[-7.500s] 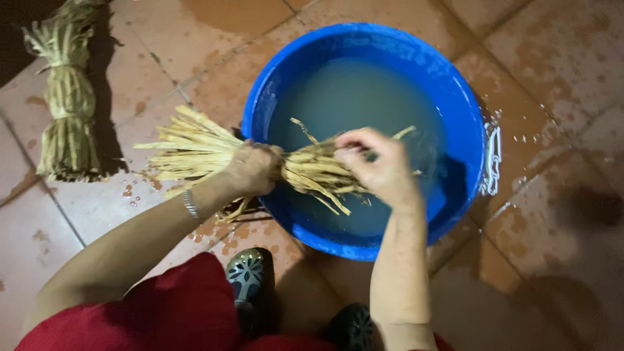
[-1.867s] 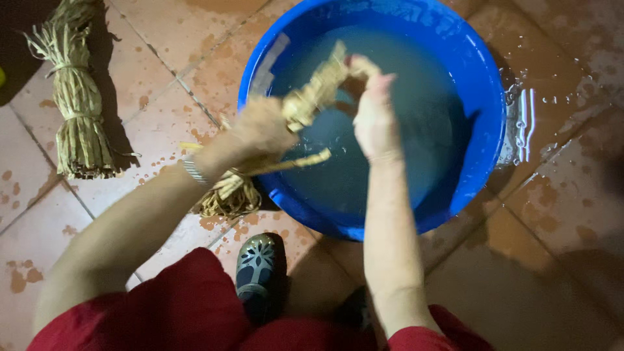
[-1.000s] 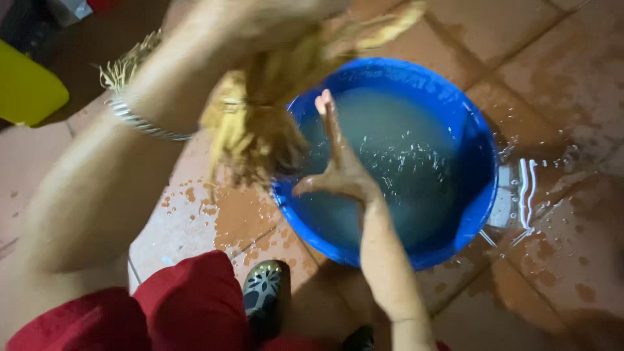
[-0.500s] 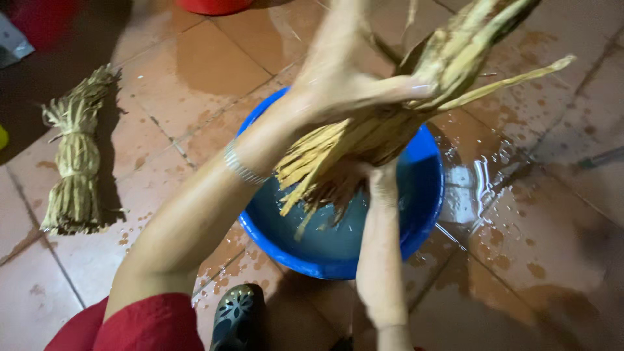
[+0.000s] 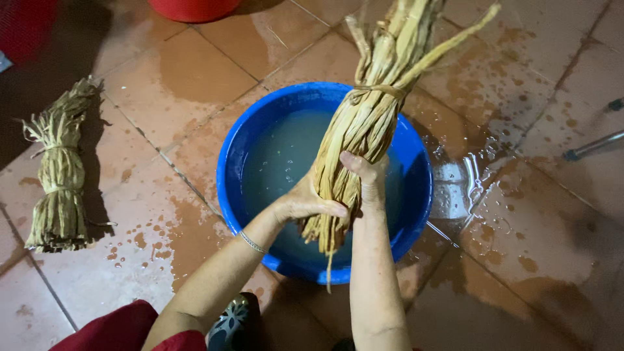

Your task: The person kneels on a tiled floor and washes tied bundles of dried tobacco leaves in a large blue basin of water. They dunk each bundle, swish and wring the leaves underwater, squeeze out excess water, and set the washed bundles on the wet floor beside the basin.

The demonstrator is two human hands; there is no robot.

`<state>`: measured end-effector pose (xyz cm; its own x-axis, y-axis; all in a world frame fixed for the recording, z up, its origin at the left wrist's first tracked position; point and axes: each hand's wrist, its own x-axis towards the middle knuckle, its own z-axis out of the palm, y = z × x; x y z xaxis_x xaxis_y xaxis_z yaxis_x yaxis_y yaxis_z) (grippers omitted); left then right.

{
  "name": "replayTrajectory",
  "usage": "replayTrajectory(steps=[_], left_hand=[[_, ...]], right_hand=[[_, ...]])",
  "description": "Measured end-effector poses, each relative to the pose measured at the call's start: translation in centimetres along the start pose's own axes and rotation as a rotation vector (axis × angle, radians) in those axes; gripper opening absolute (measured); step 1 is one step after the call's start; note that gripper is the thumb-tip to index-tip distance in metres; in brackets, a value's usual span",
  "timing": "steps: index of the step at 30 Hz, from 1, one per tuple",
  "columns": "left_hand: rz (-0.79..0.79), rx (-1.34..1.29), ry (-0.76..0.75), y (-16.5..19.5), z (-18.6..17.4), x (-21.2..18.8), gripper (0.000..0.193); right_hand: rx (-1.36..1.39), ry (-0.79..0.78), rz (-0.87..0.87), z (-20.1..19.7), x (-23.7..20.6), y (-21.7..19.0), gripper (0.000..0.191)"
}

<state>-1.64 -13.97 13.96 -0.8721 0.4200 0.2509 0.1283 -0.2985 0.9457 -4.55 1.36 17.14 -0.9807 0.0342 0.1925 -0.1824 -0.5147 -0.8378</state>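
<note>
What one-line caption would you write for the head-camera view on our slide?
Both hands, left hand and right hand, grip a wet bundle of dried leaf strips upright over a blue basin of cloudy water.

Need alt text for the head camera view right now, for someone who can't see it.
Both hands, left hand and right hand, grip a tied bundle of wet straw-coloured strips held upright over a blue basin of cloudy water. A second tied bundle lies to the left on the wet tiled floor.

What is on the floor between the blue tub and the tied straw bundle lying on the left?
In the head view, only wet reddish floor tiles with splash marks lie between the blue tub and the tied straw bundle.
</note>
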Motion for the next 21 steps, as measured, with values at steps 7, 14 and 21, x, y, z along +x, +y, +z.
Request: replayTrajectory(steps=[7, 14, 21], left_hand=[[-0.195, 0.062, 0.105, 0.7, 0.0, -1.2, 0.077], [-0.082, 0.008, 0.287, 1.4, -0.2, -1.2, 0.064], [0.201, 0.131, 0.609, 4.3, -4.8, 0.9, 0.042]], right_hand=[[0.017, -0.090, -0.091, 2.0, -1.1, 1.2, 0.060], [-0.241, -0.379, -0.229, 2.4, 2.0, 1.6, 0.093], [-0.174, -0.408, -0.015, 2.3, -2.2, 3.6, 0.105]])
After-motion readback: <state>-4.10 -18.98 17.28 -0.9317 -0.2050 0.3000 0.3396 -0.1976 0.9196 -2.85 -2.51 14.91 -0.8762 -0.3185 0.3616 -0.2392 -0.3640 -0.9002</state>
